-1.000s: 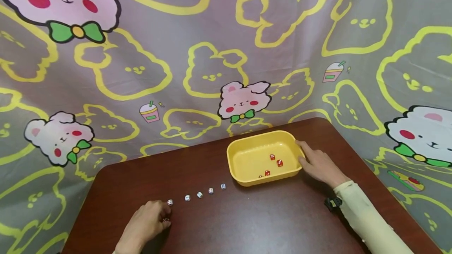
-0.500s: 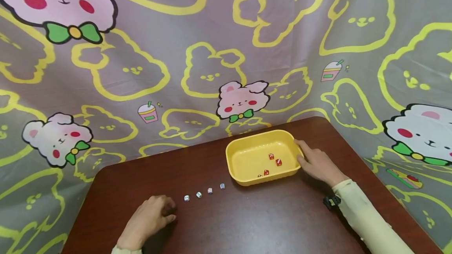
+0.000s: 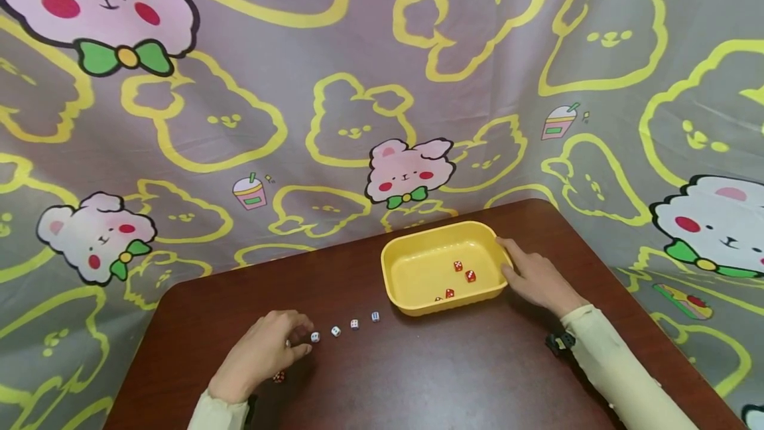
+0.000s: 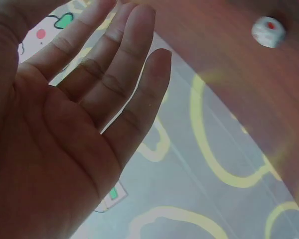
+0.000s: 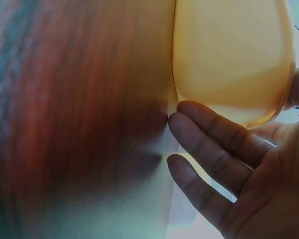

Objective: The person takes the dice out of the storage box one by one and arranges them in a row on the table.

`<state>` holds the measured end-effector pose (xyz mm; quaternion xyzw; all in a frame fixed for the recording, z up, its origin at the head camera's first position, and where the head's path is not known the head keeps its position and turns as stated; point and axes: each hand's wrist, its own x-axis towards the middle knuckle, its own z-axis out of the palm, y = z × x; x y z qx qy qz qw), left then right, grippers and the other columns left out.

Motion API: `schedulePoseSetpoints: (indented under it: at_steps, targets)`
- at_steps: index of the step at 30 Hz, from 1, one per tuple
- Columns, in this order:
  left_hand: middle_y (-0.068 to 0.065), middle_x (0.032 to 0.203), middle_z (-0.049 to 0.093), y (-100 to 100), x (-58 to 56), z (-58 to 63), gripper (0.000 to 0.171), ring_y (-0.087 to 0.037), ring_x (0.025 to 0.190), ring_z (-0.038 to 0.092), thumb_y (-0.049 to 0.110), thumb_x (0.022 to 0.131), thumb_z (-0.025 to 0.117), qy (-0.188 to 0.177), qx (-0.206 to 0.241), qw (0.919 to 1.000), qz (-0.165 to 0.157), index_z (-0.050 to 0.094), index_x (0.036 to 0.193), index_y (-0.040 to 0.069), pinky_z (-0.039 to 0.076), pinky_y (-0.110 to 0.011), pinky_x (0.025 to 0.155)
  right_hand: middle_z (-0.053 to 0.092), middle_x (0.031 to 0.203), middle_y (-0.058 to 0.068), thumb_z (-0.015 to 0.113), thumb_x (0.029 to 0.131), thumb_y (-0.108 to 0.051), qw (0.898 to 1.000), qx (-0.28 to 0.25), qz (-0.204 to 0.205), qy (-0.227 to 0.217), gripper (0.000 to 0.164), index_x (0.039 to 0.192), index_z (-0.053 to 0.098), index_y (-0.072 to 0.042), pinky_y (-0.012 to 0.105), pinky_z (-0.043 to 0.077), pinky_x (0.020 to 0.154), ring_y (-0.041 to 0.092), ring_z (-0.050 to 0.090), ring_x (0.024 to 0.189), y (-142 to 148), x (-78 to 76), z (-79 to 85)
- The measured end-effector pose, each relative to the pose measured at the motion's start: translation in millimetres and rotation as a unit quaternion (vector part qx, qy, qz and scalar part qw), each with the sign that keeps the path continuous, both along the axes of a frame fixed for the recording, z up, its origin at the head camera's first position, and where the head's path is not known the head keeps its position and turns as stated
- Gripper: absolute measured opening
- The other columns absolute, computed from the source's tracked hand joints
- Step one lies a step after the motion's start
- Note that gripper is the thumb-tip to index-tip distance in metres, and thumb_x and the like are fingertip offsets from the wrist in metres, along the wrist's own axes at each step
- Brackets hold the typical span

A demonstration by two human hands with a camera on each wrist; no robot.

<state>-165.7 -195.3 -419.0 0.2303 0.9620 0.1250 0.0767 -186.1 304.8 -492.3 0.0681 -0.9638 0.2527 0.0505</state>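
My left hand (image 3: 265, 350) hovers over the table at left, thumb and index fingertips spread apart right beside a white die (image 3: 315, 336). In the left wrist view its fingers are loosely extended and the visible palm holds nothing; another white die (image 4: 269, 32) lies on the table nearby, blurred. Red-and-white dotted dice (image 3: 278, 377) show beside the left wrist, partly hidden by the hand. My right hand (image 3: 540, 281) holds the right end of a yellow plastic tray (image 3: 412, 308) at its rim, with lower fingers along the outside in the right wrist view. Several red dice (image 3: 470, 276) lie inside.
Three more white dice (image 3: 355, 324) continue the row from the left hand to the tray. The brown table (image 3: 453, 363) has its back edge against a patterned cloth wall (image 3: 334, 211), with more cloth at both sides.
The white die at the left end of the row has gone from its place. My left hand has moved right and forward to the following die, uncovering the dotted dice behind it. The right hand stays put.
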Motion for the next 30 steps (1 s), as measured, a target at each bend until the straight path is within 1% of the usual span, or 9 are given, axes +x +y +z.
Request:
schedulePoseSetpoints:
  at_steps: [5,12,16,19,22,25,30]
  targets:
    - [0.012,0.091,0.069,10.5,-4.1,9.1,0.022,0.001,0.076,0.060,0.027,0.079,0.077,-0.011,0.006,0.9999,-0.004,0.071,0.100,0.021,0.048,-0.022,0.066,0.053,0.067,-0.001,0.055,0.095,-0.022,1.000,-0.003,0.000,-0.006,0.054,0.145,0.035,-0.016,0.032,0.039,0.063,0.015,0.048,0.063,-0.3,0.1,-1.4]
    - [0.015,0.092,0.068,23.6,-9.5,16.9,0.024,-0.001,0.077,0.061,0.025,0.076,0.079,0.015,0.009,0.9993,-0.033,0.070,0.099,0.024,0.049,-0.021,0.067,0.053,0.068,-0.001,0.055,0.095,-0.022,1.000,-0.003,-0.001,-0.005,0.054,0.145,0.036,-0.016,0.032,0.039,0.063,0.015,0.048,0.063,-0.9,-0.8,-1.5]
    - [0.016,0.093,0.067,31.7,-14.9,22.1,0.025,-0.001,0.077,0.061,0.026,0.076,0.080,0.016,0.009,0.9989,-0.042,0.070,0.099,0.025,0.049,-0.020,0.067,0.055,0.070,0.000,0.055,0.094,-0.023,1.000,-0.002,-0.003,-0.008,0.054,0.145,0.035,-0.016,0.033,0.040,0.064,0.016,0.049,0.064,-2.2,0.0,-0.3]
    - [0.014,0.093,0.069,40.3,-20.4,27.4,0.025,-0.002,0.076,0.061,0.026,0.076,0.080,0.017,0.007,0.9986,-0.050,0.071,0.099,0.024,0.049,-0.021,0.067,0.054,0.070,0.000,0.055,0.095,-0.023,1.000,-0.001,-0.006,-0.012,0.055,0.146,0.035,-0.016,0.033,0.040,0.064,0.016,0.049,0.064,-2.4,0.8,0.5]
    - [0.014,0.093,0.068,48.8,-24.4,33.7,0.025,-0.002,0.076,0.061,0.027,0.076,0.080,0.025,0.005,0.9979,-0.060,0.071,0.100,0.025,0.049,-0.021,0.067,0.053,0.069,0.000,0.054,0.095,-0.023,1.000,-0.002,-0.008,-0.015,0.055,0.146,0.034,-0.015,0.033,0.040,0.064,0.016,0.049,0.064,-2.0,1.3,1.0]
    - [0.016,0.092,0.068,55.0,-28.0,38.7,0.026,-0.002,0.076,0.060,0.028,0.077,0.080,0.024,0.007,0.9974,-0.067,0.071,0.101,0.025,0.049,-0.021,0.067,0.054,0.069,0.001,0.054,0.095,-0.023,1.000,-0.001,-0.007,-0.017,0.055,0.146,0.034,-0.016,0.033,0.040,0.063,0.016,0.049,0.063,-2.1,1.4,1.2]
    - [0.015,0.091,0.068,64.5,-35.4,44.6,0.028,-0.005,0.079,0.062,0.027,0.077,0.080,0.011,0.022,0.9972,-0.071,0.071,0.103,0.025,0.051,-0.023,0.070,0.052,0.067,0.001,0.054,0.095,-0.024,1.000,0.004,-0.006,-0.015,0.055,0.146,0.034,-0.016,0.033,0.040,0.062,0.017,0.048,0.062,-1.7,1.5,0.8]
